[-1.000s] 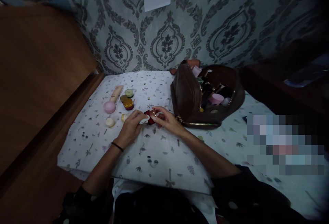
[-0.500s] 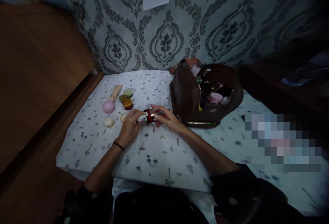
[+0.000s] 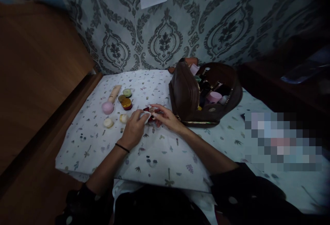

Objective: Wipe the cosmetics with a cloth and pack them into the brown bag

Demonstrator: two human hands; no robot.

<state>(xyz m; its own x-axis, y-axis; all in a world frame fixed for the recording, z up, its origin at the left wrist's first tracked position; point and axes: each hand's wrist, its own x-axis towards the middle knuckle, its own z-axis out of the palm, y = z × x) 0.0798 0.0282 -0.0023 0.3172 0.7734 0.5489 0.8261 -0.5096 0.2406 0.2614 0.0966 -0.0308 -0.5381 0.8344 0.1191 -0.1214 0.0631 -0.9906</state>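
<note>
My right hand point(image 3: 165, 117) has its fingers closed round a small dark red bottle point(image 3: 146, 109) with a shiny cap. My left hand point(image 3: 134, 127) pinches a white wipe point(image 3: 146, 115), which lies against the bottle and covers part of it. A dark band circles my left wrist. Just left of my left hand is a small cream jar with a gold rim point(image 3: 124, 118), and farther left a pale round jar point(image 3: 108, 123). Behind them are a pink round container point(image 3: 107, 107), a beige tube point(image 3: 114, 93), an amber-topped jar point(image 3: 126, 103) and a green-topped jar point(image 3: 127, 93).
An open brown leather bag point(image 3: 184, 90) holding cosmetics, with a pink-lidded jar point(image 3: 214, 97) among them, stands right of my hands. A patterned wall rises behind the patterned white cloth point(image 3: 154, 149). Wooden furniture point(image 3: 38, 70) borders the left. A blurred patch covers something at the right.
My left hand has moved slightly right, bringing the wipe over more of the red bottle. The small cream jar beside it shows more fully. The whole view has shifted slightly.
</note>
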